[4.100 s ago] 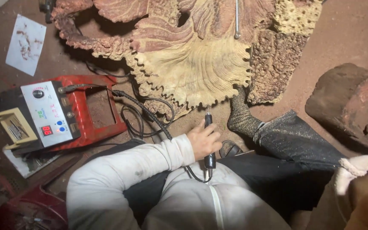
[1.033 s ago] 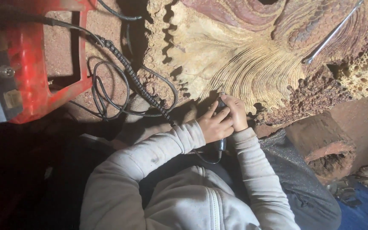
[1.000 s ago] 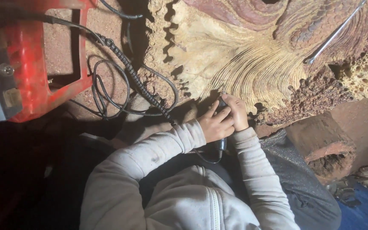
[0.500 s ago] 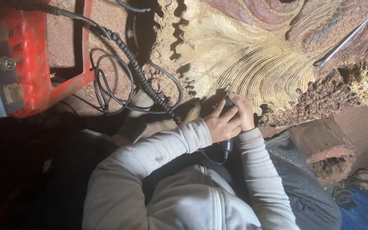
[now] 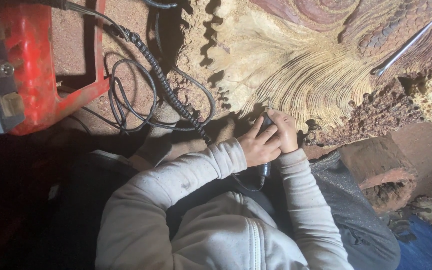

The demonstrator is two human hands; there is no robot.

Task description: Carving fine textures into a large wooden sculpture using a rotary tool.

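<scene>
In the head view we look straight down on our own arms in pale grey sleeves, which meet just right of the frame's centre. Our left hand (image 5: 257,146) is wrapped around the black handpiece of a rotary carving tool (image 5: 264,131), fingers curled over its barrel. Our right hand (image 5: 285,131) is closed over the same handpiece from the right side, its fingers pressed against those of the left, so the tool sits between the two palms. The tool's lower end pokes out below the hands, where a thin cable loops away toward our chest. Its tip points up the frame and meets the lower edge of the large carved wood piece (image 5: 296,70), a pale fan of fine ridges filling the upper centre and upper right. We cannot tell whether the tip is actually biting the wood.

A coiled black flexible shaft (image 5: 161,80) runs from the upper left down toward the hands. A red machine housing (image 5: 36,70) sits at the left edge. A rough wood block (image 5: 381,170) lies at the right, below the carving.
</scene>
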